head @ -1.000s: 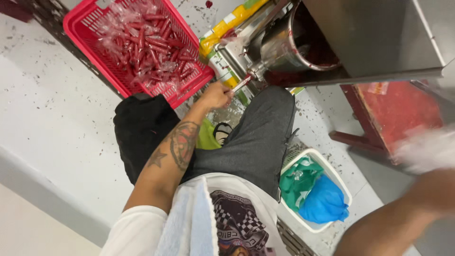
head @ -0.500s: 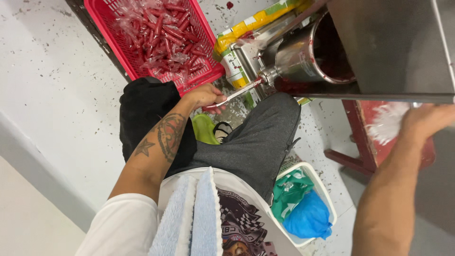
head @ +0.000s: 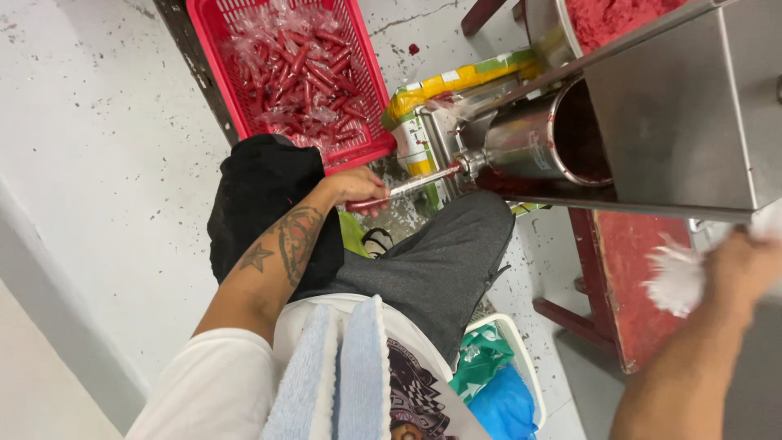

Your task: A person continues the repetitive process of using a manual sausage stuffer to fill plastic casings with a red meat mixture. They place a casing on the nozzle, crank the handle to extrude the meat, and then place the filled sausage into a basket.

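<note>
Gripping the filled casing (head: 407, 189), left hand (head: 354, 189) stays; right hand (head: 745, 265) now clutches white plastic (head: 676, 281).

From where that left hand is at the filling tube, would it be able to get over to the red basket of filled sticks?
Probably yes. The left hand grips the filled casing at the nozzle, and the red basket sits just beyond it with nothing between.

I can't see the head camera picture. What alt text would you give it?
Seen from above, a seated person's left hand holds a thin red-filled tube at the nozzle of a steel filling machine, while the right hand grips a white plastic wad. A red basket of filled tubes sits on the speckled floor ahead.
</note>
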